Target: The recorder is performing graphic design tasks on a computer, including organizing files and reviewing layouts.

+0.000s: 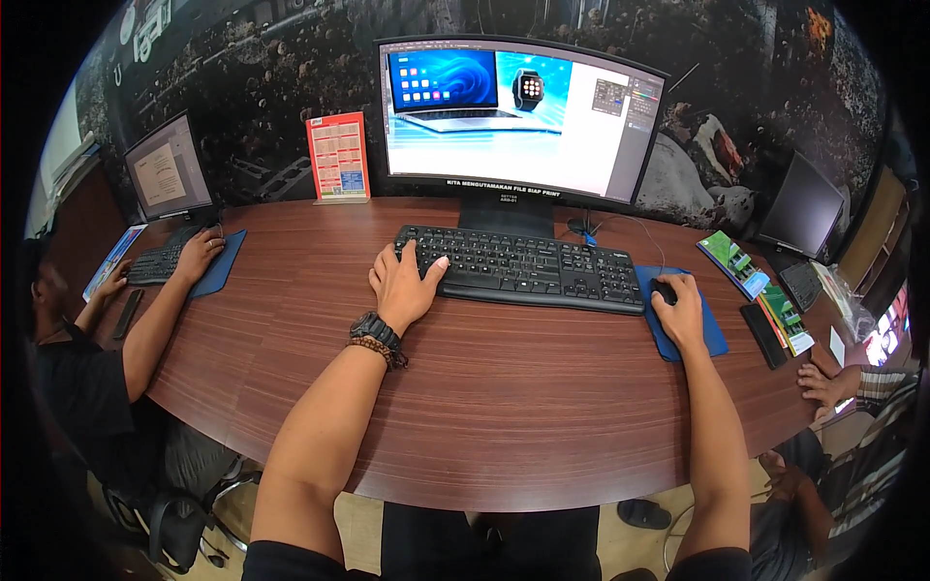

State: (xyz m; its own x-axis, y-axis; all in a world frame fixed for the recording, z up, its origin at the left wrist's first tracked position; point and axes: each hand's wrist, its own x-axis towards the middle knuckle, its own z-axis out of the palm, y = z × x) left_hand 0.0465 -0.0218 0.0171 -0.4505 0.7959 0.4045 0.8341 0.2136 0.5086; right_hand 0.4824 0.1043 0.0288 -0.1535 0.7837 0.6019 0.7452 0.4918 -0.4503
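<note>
My left hand point(405, 288) lies over the left end of a black keyboard point(523, 266), fingers spread on the keys and thumb apart. A dark watch point(376, 331) and a beaded bracelet circle that wrist. My right hand point(681, 308) is wrapped over a black computer mouse point(663, 290), which sits on a blue mouse pad point(714, 334) right of the keyboard. Behind the keyboard stands a wide monitor point(484, 145). Its screen shows an editing window with a picture of a laptop and a smartwatch.
A red-and-white card stand point(339, 155) is left of the monitor. At far left another person point(160, 339) works at a keyboard and screen. Colourful brochures point(733, 263), a black phone-like slab point(763, 336) and a dark monitor point(800, 205) are at right, near another person's hand point(828, 384).
</note>
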